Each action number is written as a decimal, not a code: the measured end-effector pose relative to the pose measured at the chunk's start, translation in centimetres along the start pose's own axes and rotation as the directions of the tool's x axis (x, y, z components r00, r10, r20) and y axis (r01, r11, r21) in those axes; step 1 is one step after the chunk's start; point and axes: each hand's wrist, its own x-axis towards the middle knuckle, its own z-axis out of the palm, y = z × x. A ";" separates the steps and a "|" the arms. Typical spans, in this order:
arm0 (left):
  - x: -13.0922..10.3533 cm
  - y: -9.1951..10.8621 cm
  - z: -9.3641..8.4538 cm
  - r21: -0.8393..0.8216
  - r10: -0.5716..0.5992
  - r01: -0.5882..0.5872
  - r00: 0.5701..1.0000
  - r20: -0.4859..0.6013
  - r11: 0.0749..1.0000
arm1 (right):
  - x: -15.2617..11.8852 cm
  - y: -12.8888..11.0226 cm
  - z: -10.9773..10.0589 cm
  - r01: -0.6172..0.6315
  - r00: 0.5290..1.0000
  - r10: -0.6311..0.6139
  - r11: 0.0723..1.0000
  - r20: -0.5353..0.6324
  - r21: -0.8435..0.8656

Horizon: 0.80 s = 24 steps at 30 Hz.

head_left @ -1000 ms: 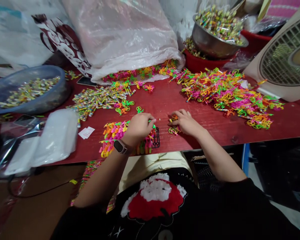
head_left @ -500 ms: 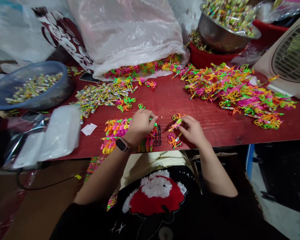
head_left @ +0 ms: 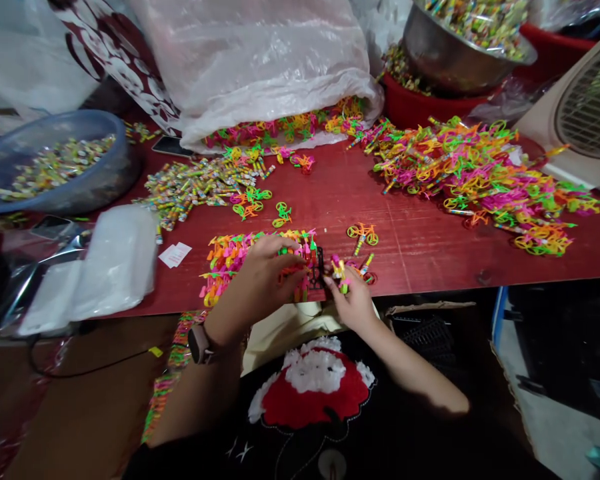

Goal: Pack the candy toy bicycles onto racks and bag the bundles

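My left hand (head_left: pixel 263 280), a watch on its wrist, is over tight rows of bright plastic pieces (head_left: pixel 225 257). Its fingers are bent and apart, with red and green pieces showing between them. At the right end of the rows a black slotted plastic rack (head_left: pixel 317 267) stands slightly tilted. Fingers closed, my right hand (head_left: pixel 354 303) pinches a small yellow, pink and green plastic toy (head_left: pixel 339 270) beside the rack. Just beyond that hand lies an orange and yellow toy bicycle (head_left: pixel 364 235) with a printed candy tube.
A pile of toy bicycles (head_left: pixel 485 180) spreads at right near a fan (head_left: pixel 580 120). Candy tubes (head_left: pixel 195 187) lie left of centre, beside a blue basin (head_left: pixel 115 143). A white plastic sack (head_left: pixel 275 67), a metal bowl (head_left: pixel 445 60) and clear bags (head_left: pixel 123 260) surround the work area.
My right hand has moved left and nearer the body with the toy, up to the rack. The left hand has shifted slightly left and down, its fingers now bent over the rows.
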 end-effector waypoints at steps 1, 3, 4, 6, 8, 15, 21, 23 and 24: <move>-0.3 0.0 0.1 -0.006 0.005 -0.005 1.000 -0.007 1.000 | 0.3 0.2 -0.3 0.011 1.000 -0.011 1.000 -0.022 -0.010; -0.8 -0.2 0.4 -0.012 -0.002 0.002 1.000 -0.028 1.000 | 0.6 0.4 -0.6 0.032 0.997 -0.032 0.999 -0.070 -0.007; -0.9 -0.3 0.6 -0.013 -0.009 0.009 0.999 -0.044 1.000 | 0.6 0.3 -0.6 0.036 0.994 -0.035 0.999 -0.108 0.002; -1.0 -0.5 1.1 -0.021 -0.016 0.014 0.997 -0.069 1.000 | 0.5 0.1 -0.1 0.037 0.978 -0.030 0.999 -0.208 0.033; -1.1 -0.7 1.4 -0.023 -0.021 0.019 0.995 -0.094 1.000 | 0.0 -0.2 0.7 0.019 0.965 0.001 0.997 -0.261 0.076; -1.3 -0.5 1.9 0.023 -0.041 0.044 0.995 -0.092 0.999 | -1.0 -0.3 2.1 -0.120 0.958 0.166 0.973 -0.235 0.199; -1.4 -0.3 2.0 0.037 -0.045 0.049 0.992 -0.114 0.998 | -1.2 -1.3 2.5 -0.068 0.946 0.119 0.983 -0.302 0.172; -1.3 -0.3 2.0 0.033 -0.054 0.058 0.992 -0.115 0.998 | -1.0 -1.0 2.8 -0.125 0.934 0.190 0.967 -0.302 0.220; -1.3 -0.3 1.9 0.033 -0.059 0.063 0.992 -0.114 0.997 | -0.9 -0.7 2.8 -0.150 0.937 0.212 0.962 -0.279 0.227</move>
